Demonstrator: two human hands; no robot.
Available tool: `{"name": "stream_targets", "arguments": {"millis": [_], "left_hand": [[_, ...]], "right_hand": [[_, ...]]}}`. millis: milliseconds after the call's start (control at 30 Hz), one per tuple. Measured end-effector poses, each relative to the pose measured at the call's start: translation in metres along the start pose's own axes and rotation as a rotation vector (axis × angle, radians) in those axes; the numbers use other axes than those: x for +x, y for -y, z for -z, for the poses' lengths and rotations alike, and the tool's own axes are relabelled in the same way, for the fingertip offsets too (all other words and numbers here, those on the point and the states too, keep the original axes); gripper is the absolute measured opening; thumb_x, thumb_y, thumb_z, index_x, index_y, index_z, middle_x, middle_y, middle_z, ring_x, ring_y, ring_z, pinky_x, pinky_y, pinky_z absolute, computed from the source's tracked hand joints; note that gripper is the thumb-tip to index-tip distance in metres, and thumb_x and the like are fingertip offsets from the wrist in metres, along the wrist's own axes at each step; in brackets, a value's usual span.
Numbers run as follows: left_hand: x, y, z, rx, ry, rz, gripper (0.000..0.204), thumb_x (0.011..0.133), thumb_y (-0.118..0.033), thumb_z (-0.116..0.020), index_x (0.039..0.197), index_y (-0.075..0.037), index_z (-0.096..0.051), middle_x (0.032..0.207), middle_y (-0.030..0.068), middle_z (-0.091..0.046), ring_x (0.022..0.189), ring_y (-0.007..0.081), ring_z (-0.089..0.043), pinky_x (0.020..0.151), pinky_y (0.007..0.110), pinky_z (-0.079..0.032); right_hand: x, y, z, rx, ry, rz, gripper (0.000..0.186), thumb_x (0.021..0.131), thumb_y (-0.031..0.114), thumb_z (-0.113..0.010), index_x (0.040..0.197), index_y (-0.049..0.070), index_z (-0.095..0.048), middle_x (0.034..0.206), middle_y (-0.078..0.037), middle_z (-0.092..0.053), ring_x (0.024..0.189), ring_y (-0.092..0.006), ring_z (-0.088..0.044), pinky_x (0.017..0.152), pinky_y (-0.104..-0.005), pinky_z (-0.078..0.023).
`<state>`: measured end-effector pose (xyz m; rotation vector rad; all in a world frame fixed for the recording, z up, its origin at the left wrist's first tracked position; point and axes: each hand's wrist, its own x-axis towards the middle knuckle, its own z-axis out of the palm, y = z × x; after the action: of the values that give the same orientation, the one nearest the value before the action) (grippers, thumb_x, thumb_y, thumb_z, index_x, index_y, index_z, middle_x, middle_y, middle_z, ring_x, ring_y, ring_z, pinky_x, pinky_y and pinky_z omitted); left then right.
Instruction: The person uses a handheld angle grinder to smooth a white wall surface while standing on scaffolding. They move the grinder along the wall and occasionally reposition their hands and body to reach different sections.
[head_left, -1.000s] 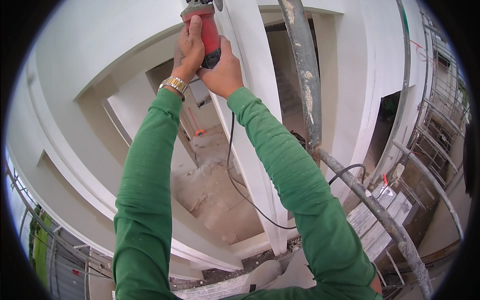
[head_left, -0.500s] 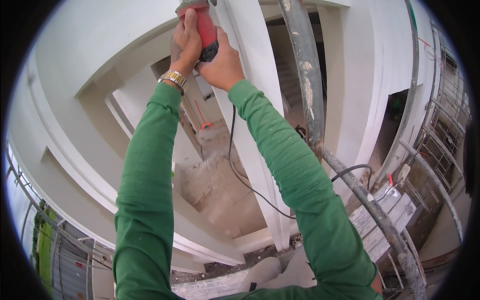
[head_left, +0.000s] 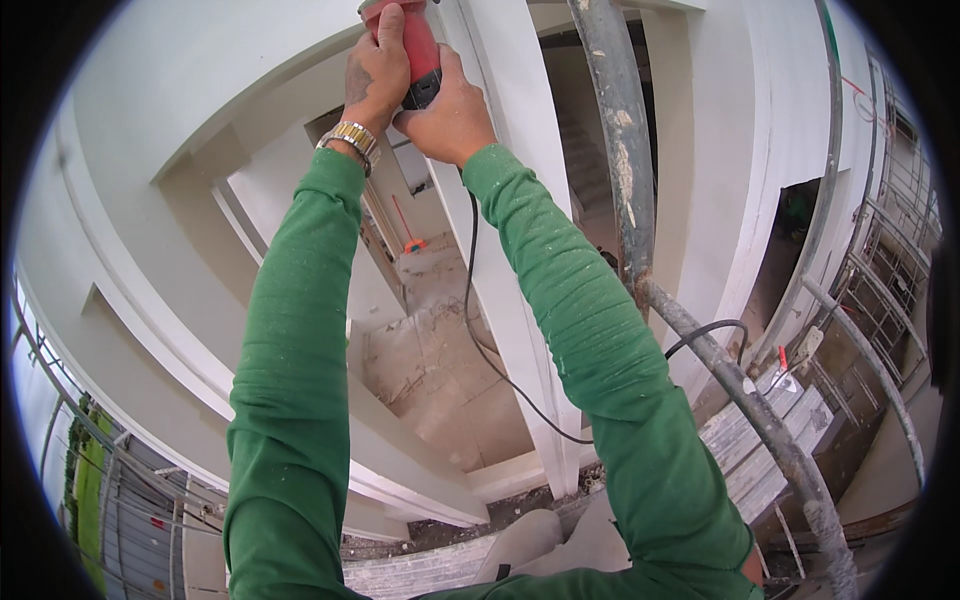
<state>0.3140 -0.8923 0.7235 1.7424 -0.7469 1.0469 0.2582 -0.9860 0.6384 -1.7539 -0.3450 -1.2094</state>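
Both arms, in green sleeves, reach up to a red angle grinder [head_left: 414,50] at the top of the view. Its grey head is partly cut off by the upper edge, and the black rear end points down. My left hand [head_left: 378,78], with a gold-and-silver watch [head_left: 356,140] at the wrist, is closed round the red body with its thumb along the front. Around the black rear end is my right hand [head_left: 452,115], also closed. A black cord [head_left: 472,290] hangs below the hands and curves off behind my right sleeve. The grinder's head is up against the white wall and column.
A white column [head_left: 515,130] rises before me, with an opening to a dusty floor [head_left: 440,380] at its left. Grey scaffold pipes [head_left: 625,150] stand close on the right. Dusty planks [head_left: 765,440] lie low right, and a red-handled tool [head_left: 784,370] rests there.
The grinder and both hands have shifted slightly up and to the right in the view, so less of the grinder's head shows. Both hands keep their hold.
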Motion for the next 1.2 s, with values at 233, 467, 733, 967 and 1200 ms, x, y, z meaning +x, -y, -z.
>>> {"name": "stream_targets", "arguments": {"millis": [233, 467, 733, 967, 1200], "left_hand": [[-0.015, -0.009, -0.001, -0.047, 0.031, 0.022, 0.082, 0.102, -0.069, -0.04, 0.129, 0.003, -0.066, 0.114, 0.0167, -0.073, 0.104, 0.0267, -0.068, 0.093, 0.038, -0.05], [-0.024, -0.013, -0.001, -0.076, 0.039, 0.044, 0.082, 0.102, -0.069, -0.041, 0.128, 0.005, -0.066, 0.111, 0.0169, -0.073, 0.1, 0.025, -0.069, 0.09, 0.037, -0.052], [-0.023, -0.013, -0.002, -0.067, 0.032, 0.053, 0.079, 0.102, -0.067, -0.044, 0.124, 0.005, -0.067, 0.109, 0.0181, -0.073, 0.098, 0.0273, -0.07, 0.088, 0.038, -0.053], [-0.035, -0.015, -0.006, -0.151, 0.01, 0.059, 0.076, 0.102, -0.064, -0.047, 0.125, 0.006, -0.065, 0.107, 0.0219, -0.073, 0.096, 0.0311, -0.071, 0.086, 0.04, -0.055], [-0.039, -0.011, -0.007, -0.148, 0.022, 0.077, 0.077, 0.102, -0.065, -0.046, 0.125, 0.006, -0.064, 0.109, 0.0231, -0.073, 0.099, 0.0335, -0.071, 0.088, 0.041, -0.055]], "right_hand": [[-0.004, -0.006, 0.001, -0.024, 0.001, -0.029, 0.096, 0.069, 0.02, -0.082, 0.151, 0.003, -0.033, 0.116, -0.026, -0.07, 0.108, -0.0416, -0.07, 0.095, -0.0446, -0.056], [-0.007, -0.008, 0.003, 0.017, 0.026, -0.024, 0.094, 0.07, 0.021, -0.082, 0.149, 0.007, -0.033, 0.116, -0.029, -0.069, 0.111, -0.0469, -0.066, 0.098, -0.0498, -0.054], [-0.012, 0.0, 0.008, 0.027, 0.037, -0.063, 0.093, 0.068, 0.02, -0.083, 0.148, 0.005, -0.038, 0.115, -0.025, -0.07, 0.108, -0.0431, -0.069, 0.096, -0.0457, -0.055], [-0.02, -0.001, 0.013, 0.022, 0.054, -0.084, 0.091, 0.069, 0.019, -0.083, 0.147, 0.004, -0.037, 0.116, -0.026, -0.07, 0.109, -0.0424, -0.069, 0.096, -0.0454, -0.055], [-0.025, -0.004, 0.013, -0.009, 0.07, -0.075, 0.093, 0.069, 0.021, -0.082, 0.148, 0.005, -0.035, 0.116, -0.028, -0.07, 0.109, -0.0459, -0.068, 0.097, -0.0477, -0.056]]}}
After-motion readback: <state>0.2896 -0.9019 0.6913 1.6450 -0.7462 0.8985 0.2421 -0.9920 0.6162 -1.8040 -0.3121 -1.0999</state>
